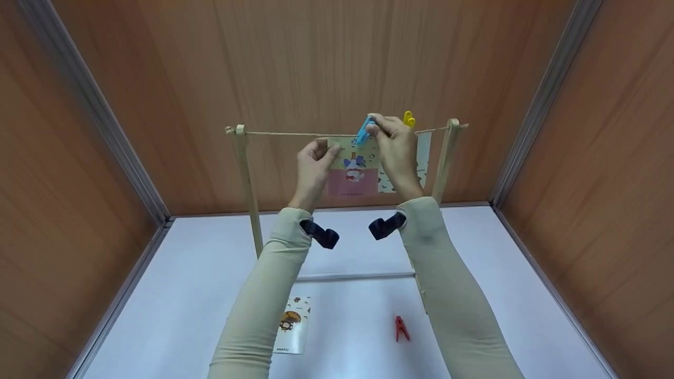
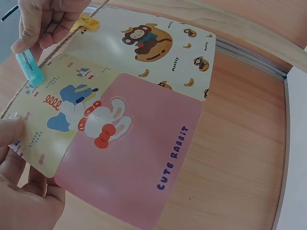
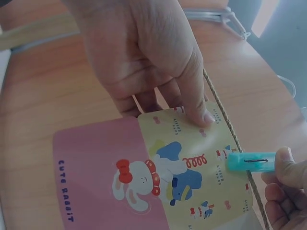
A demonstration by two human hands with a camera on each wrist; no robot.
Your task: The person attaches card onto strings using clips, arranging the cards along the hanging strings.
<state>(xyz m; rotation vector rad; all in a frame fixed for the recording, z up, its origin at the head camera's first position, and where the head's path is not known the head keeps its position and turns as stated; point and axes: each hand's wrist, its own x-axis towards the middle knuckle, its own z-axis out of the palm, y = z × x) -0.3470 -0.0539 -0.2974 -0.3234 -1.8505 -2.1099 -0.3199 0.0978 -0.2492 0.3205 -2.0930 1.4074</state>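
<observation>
A yellow and pink rabbit card point(image 2: 139, 158) is held up against a twine line point(image 1: 295, 133). My left hand point(image 1: 314, 168) pinches its upper left edge, thumb in front and fingers behind. With thumb and fingers my right hand point(image 1: 396, 147) grips the handle end of a blue clothespin point(image 3: 252, 162). The clothespin's tip overlaps the card's top edge at the twine. To the right, partly hidden behind my right hand in the head view, hangs a white monkey card point(image 2: 187, 52) with a yellow clothespin point(image 1: 408, 119) at its top.
The twine runs between two wooden posts, the left post point(image 1: 247, 184) and the right post point(image 1: 445, 158). On the white table point(image 1: 358, 316) lie a red clothespin point(image 1: 402, 329) and another printed card point(image 1: 293, 326), partly covered by my left sleeve. Wood-grain panels point(image 1: 337, 63) surround the workspace.
</observation>
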